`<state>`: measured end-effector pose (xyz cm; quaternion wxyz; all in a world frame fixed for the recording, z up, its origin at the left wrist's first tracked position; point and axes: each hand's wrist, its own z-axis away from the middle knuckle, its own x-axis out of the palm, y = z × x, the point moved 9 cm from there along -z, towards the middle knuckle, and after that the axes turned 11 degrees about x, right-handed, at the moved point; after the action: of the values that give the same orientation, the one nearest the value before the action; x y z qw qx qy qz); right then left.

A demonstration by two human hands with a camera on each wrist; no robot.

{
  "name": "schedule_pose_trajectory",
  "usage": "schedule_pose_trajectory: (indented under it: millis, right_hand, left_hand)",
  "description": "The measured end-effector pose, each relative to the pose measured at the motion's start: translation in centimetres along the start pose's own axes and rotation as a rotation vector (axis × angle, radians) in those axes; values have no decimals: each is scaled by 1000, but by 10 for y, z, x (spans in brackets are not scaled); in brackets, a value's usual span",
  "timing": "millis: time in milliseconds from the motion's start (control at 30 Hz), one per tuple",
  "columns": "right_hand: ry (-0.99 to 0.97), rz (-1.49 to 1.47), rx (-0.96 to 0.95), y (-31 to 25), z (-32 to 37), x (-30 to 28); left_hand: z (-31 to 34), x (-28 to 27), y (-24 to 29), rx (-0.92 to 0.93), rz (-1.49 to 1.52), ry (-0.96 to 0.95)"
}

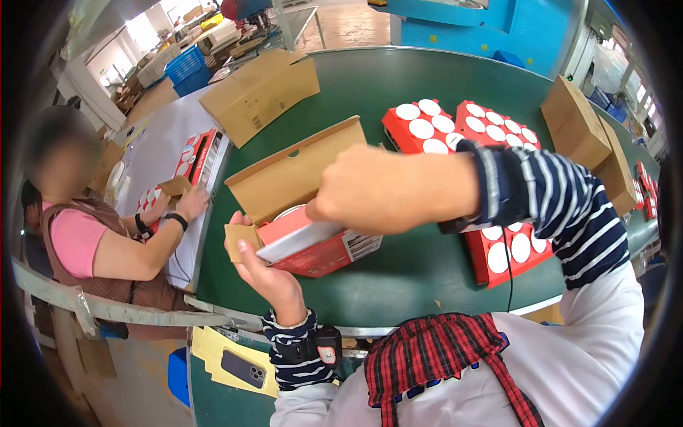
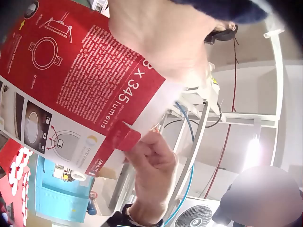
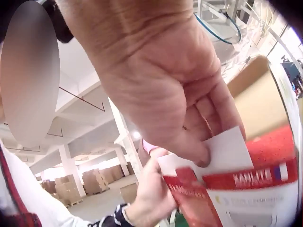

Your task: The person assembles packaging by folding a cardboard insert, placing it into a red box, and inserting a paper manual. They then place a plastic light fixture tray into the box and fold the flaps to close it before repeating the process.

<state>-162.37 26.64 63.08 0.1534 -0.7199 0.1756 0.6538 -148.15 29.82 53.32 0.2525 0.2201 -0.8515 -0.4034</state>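
Observation:
My left hand holds the near left end of a red-and-white printed box, its thumb on a small brown side flap. The box stands tilted with its brown-lined lid raised. Part of a round white item shows inside. My right hand reaches across from the right, and its thumb and fingers pinch a white-edged flap on the box's printed side. In the left wrist view, a red tab sits by the right fingers. The left fingers behind the box are mostly hidden.
Red packs with white round tops stand on the green table, more lying at right. Brown cartons stand behind and at right. A person in pink handles another box at left. A phone lies below on yellow sheets.

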Motion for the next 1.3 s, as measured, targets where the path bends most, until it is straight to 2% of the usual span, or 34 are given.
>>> schedule_pose_trajectory:
  millis: [100, 200, 233, 267, 300, 400, 467, 500, 533, 567, 633, 700, 733, 767, 833, 900, 933, 967, 1033, 1100, 1167, 1200, 1233, 1300]
  right_hand:
    - [-41, -1, -44, -9, -4, 29]
    - [4, -53, -35, 3, -7, 16]
    - [37, -57, -48, 3, -6, 5]
    - [-50, -12, -46, 2, -6, 6]
    - [-49, -10, -45, 1, -7, 16]
    - [29, -65, -9, 9, -3, 32]
    - [53, -214, 71, 27, 2, 14]
    - [350, -448, 30, 43, 15, -3]
    - [673, -525, 0, 62, 37, -25]
    - [768, -774, 156, 95, 57, -28]
    - [736, -1396, 370, 137, 71, 22]
    - [419, -1630, 595, 143, 64, 105]
    - [331, -1758, 579, 128, 59, 119]
    - [286, -1817, 405, 107, 53, 114]
    - [358, -2145, 494, 97, 52, 120]
    - [406, -2111, 516, 96, 54, 111]
    - [446, -2061, 542, 98, 56, 108]
    - [443, -2073, 547, 100, 54, 112]
    - [594, -2002, 427, 115, 49, 104]
    - [593, -1943, 392, 124, 44, 110]
    - [682, -1562, 295, 127, 45, 90]
    - [661, -1436, 185, 125, 48, 81]
    - [659, -1443, 178, 121, 55, 72]
    - [569, -1351, 167, 107, 65, 56]
  left_hand:
    - [-1, -2, -3, -30, 83, 31]
    - [-1, -8, -6, -57, 88, 41]
    - [0, -8, -4, -37, 76, 26]
    - [0, -7, -2, -17, 67, 10]
    - [1, -8, -3, -16, 69, 9]
    - [2, 0, 4, 96, -19, -86]
    - [3, -1, -4, 8, -76, -77]
    - [0, -1, -3, 10, -78, -75]
    - [-1, 0, -2, -5, -44, -78]
    - [0, -1, -3, -24, -9, -75]
    - [1, -6, -9, -21, 20, -20]
    - [-2, 7, -7, -12, 65, -22]
    - [-1, 14, 0, -1, 93, -14]
    - [0, 18, 5, 9, 121, 2]
    - [8, 13, -6, -41, 42, -48]
    - [18, 17, 0, 14, -149, -125]
    - [22, 22, 5, 63, -114, -210]
    - [21, 22, 7, 56, -123, -214]
    - [9, 27, 1, -92, 43, -191]
    - [0, 29, -12, -118, 99, -176]
    - [-9, 40, -4, -70, 152, -189]
    - [-10, 40, 5, -34, 119, -145]
    - [-12, 35, 5, -31, 111, -142]
    - [-14, 37, 11, 212, -170, -401]
